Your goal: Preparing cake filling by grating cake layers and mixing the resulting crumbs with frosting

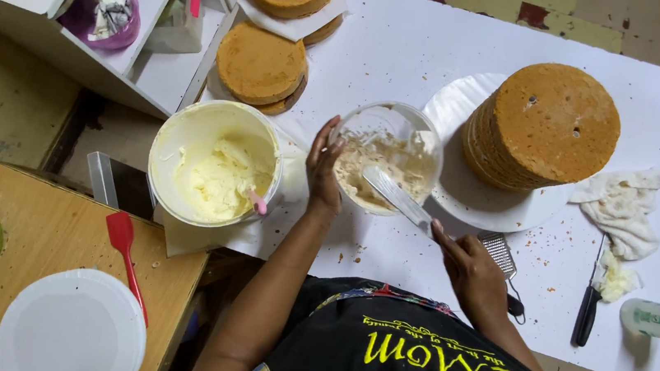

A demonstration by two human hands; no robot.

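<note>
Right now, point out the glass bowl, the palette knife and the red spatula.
glass bowl [416, 121], head view, bare far rim.
palette knife [392, 193], head view, middle of the metal blade.
red spatula [120, 232], head view, its flat red head.

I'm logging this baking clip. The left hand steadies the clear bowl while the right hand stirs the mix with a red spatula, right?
Not quite. In the head view the right hand stirs with a metal palette knife; the red spatula lies on the wooden table. The left hand does steady the clear bowl.
</note>
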